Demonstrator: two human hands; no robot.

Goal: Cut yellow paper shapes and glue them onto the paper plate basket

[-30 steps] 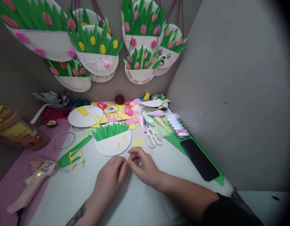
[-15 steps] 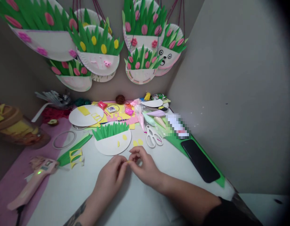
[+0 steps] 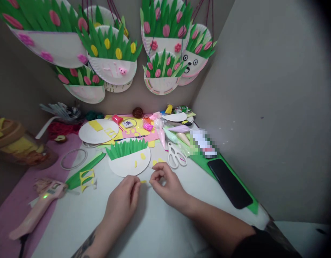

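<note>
My left hand (image 3: 125, 195) is closed in a pinch on a small yellow paper piece (image 3: 143, 181), whose end sticks out towards the right. Just across from it is my right hand (image 3: 168, 184), thumb and fingers curled together; a thin pale sliver shows by its fingertips, too small to make out. Beyond both hands lies a white paper plate pocket (image 3: 125, 165) with a green paper grass fringe (image 3: 128, 147) along its top. Two yellow paper ovals (image 3: 143, 156) rest on its white front. More yellow ovals, partly hidden, lie behind my right hand.
White scissors (image 3: 177, 156) and a black phone (image 3: 230, 183) lie to the right. On the left are a pink glue gun (image 3: 38, 208) with a green light, a cut yellow paper scrap (image 3: 87, 179) and a tape ring (image 3: 73, 159). Decorated plate pockets (image 3: 113, 71) hang on the wall.
My hands have moved apart from each other. The yellow piece, earlier between both hands' fingertips, now shows in my left hand's pinch.
</note>
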